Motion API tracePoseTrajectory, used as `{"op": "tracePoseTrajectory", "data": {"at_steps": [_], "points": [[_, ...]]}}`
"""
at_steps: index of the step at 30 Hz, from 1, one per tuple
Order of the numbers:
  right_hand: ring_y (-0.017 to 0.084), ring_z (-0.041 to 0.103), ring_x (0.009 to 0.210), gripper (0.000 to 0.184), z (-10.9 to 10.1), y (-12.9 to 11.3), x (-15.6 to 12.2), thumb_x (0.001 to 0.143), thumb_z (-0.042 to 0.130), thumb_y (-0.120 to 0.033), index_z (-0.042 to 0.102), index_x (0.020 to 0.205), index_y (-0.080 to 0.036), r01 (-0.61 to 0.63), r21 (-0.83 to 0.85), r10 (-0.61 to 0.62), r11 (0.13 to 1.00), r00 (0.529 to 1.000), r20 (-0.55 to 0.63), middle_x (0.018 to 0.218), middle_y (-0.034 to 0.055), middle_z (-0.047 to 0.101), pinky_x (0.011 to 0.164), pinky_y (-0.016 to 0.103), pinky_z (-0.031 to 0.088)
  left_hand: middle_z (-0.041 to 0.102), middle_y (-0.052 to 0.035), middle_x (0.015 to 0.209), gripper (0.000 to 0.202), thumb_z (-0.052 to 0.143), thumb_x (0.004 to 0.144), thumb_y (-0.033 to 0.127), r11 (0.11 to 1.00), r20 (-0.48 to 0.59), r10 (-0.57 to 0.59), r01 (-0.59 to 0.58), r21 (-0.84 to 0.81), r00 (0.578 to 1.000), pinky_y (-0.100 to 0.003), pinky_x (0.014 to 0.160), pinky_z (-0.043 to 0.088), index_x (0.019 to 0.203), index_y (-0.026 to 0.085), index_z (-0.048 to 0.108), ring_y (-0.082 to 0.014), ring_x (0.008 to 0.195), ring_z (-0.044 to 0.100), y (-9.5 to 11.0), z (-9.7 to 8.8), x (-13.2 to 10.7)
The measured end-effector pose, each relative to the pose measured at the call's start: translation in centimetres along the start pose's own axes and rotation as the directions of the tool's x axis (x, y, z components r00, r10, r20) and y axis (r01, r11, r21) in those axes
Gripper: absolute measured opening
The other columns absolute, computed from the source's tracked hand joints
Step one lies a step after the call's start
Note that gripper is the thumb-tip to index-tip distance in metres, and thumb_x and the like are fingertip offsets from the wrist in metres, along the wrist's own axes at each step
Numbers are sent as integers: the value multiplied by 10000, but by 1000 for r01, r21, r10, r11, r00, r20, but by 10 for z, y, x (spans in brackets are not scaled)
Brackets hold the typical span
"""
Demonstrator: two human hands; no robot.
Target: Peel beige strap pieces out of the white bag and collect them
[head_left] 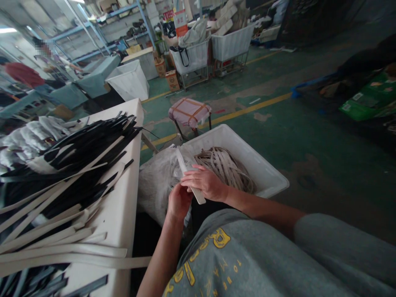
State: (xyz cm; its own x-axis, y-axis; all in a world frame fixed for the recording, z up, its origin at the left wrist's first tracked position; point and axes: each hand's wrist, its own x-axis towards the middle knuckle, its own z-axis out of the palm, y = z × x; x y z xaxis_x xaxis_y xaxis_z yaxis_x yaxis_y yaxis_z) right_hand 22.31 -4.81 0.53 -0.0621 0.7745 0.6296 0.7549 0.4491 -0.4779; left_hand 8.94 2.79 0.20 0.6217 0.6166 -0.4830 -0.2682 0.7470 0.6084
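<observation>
Both my hands hold one cream strip (185,171) that slants up from my lap toward the bin. My right hand (206,181) grips it from above with the fingers curled over it. My left hand (178,202) closes on it lower down, near its square bottom end. Behind my hands stands a white plastic bin (266,169) filled with several coiled cream strips (227,165). A clear plastic bag (157,181) bulges between the bin and the table.
A white table (119,210) on my left carries a heap of black and cream strips (71,165). A padded stool (189,112) stands beyond the bin. White carts (232,41) line the back, and a person in red (23,74) is at far left.
</observation>
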Motion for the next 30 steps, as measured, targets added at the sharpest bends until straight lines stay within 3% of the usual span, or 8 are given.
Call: {"op": "tracePoseTrajectory", "data": {"at_steps": [3,6,10,12,14,19,25,30], "points": [[197,701,992,367,-15,-20,0,1027,469,-429,726,985,-170,-178,374,180,910,983,29,980,96,774,1015,410,469,701,-62,765,226,522,932,274,995,15,-93,93,-35,996,-246,623,530,848,133,677,-140,647,651,6,8,1],[165,702,784,532,-31,-37,-7,1022,396,-549,700,869,-140,-492,689,322,532,870,373,782,85,746,813,312,531,738,-115,899,377,402,1011,372,990,-34,-139,139,-29,990,-307,725,569,1049,110,670,-195,772,709,13,16,9],[135,608,519,564,-29,-35,-34,918,505,-653,676,792,-130,-829,550,227,98,557,799,585,33,659,611,270,506,744,-120,933,353,423,1014,379,999,-118,-52,53,0,992,-300,692,562,1142,123,630,-191,754,716,29,19,30],[123,552,464,477,-19,-28,-51,860,622,-587,690,730,-134,-904,422,261,69,424,867,546,27,629,535,253,456,743,-108,927,331,454,1005,382,1000,-134,21,-21,0,991,-291,669,552,1165,143,618,-178,723,711,42,19,39],[119,512,443,391,-8,-22,-65,867,637,-481,689,660,-152,-923,377,335,81,382,861,523,32,605,499,257,411,739,-83,892,297,501,987,375,992,-151,123,-125,-5,981,-276,646,538,1154,160,618,-158,678,698,55,19,43],[182,613,578,429,4,-8,-57,940,512,-516,700,727,-195,-865,490,451,108,482,751,664,78,683,608,329,487,713,-29,805,318,708,847,381,938,-73,344,-339,77,936,-243,631,507,1079,169,661,-122,621,658,65,9,30],[258,546,1285,503,3,17,16,863,615,-653,748,947,-175,-523,811,526,263,783,334,1408,122,586,1047,408,439,701,-28,795,413,732,816,494,915,69,309,-317,251,948,-239,656,493,1061,165,684,-122,647,641,29,-20,-14],[257,600,1210,512,18,14,66,803,682,-658,759,954,-175,-469,870,489,152,801,346,1231,118,698,1032,407,444,702,-41,809,380,670,873,510,912,112,227,-252,325,967,-232,661,479,1050,175,696,-123,671,624,4,-39,-43]]}}
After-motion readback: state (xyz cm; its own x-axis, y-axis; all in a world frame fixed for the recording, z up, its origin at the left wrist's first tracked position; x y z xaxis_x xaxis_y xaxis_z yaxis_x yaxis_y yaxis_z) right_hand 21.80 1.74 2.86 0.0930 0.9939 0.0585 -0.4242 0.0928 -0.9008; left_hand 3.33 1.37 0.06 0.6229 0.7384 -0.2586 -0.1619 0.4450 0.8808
